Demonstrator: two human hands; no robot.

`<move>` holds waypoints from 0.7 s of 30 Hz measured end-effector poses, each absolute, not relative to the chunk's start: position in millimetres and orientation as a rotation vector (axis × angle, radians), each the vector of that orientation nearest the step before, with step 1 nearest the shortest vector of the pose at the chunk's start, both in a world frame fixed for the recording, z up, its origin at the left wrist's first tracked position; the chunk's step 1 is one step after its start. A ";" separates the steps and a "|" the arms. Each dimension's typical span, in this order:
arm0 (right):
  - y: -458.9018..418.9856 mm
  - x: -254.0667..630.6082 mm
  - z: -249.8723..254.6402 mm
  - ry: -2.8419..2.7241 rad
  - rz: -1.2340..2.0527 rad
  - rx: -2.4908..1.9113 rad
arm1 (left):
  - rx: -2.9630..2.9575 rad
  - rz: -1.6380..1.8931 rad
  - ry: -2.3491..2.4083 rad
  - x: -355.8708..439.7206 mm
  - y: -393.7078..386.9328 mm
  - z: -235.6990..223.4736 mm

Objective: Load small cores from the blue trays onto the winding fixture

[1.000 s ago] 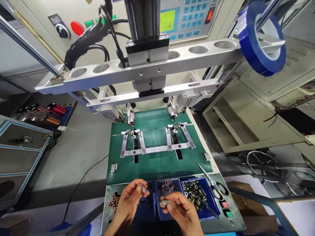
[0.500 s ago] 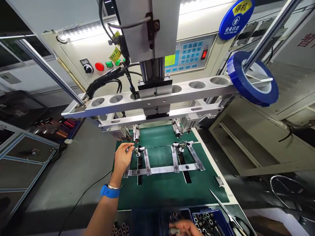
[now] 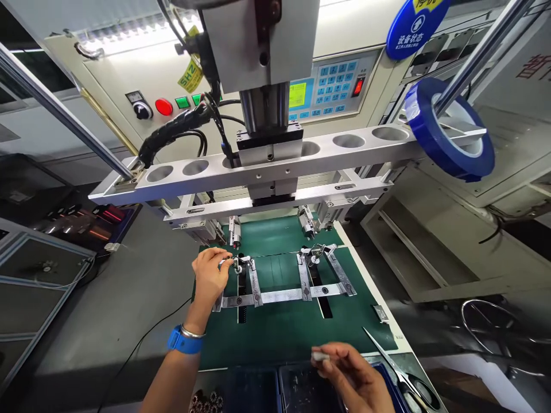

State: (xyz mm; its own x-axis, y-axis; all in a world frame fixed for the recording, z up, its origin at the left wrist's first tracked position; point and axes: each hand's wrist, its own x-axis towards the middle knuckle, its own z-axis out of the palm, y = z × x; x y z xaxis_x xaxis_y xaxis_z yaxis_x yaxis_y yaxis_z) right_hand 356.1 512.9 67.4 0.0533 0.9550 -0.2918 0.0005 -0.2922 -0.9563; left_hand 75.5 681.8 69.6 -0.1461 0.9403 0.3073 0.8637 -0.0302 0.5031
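My left hand [image 3: 209,273] reaches out over the green mat [image 3: 279,327] to the left clamp of the metal fixture [image 3: 275,295]. Its fingers pinch a small grey cylindrical part [image 3: 227,263] at the fixture's left holder. A blue band sits on that wrist. My right hand [image 3: 353,376] is low at the front, above the blue trays [image 3: 297,387]. Its thumb and fingers hold another small grey cylinder [image 3: 321,356]. The fixture's right holder [image 3: 316,252] stands untouched.
A winding machine head with a long drilled aluminium bar [image 3: 275,160] hangs over the mat. Behind it is a control panel with keypad [image 3: 331,89] and red button [image 3: 164,106]. A blue tape roll [image 3: 450,129] hangs on a rod at right. Scissors [image 3: 387,358] lie at the mat's right edge.
My left hand went from the trays to the fixture's left holder with its part and stays there. My right hand has risen from the tray with its part. The view tilted up.
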 end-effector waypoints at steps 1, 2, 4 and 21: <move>521.8 362.2 68.7 -1.120 1.326 -1.463 | 1.962 0.885 2.097 74.5 681.4 65.7; 533.1 368.6 70.8 -1.234 1.252 -1.482 | 1.951 0.868 2.094 73.8 680.9 61.4; 562.7 381.3 77.9 -1.450 1.023 -1.545 | 1.933 0.872 2.078 73.2 680.2 53.1; 727.1 404.6 89.4 -2.140 0.493 -2.007 | 1.972 0.884 2.042 65.6 673.9 14.9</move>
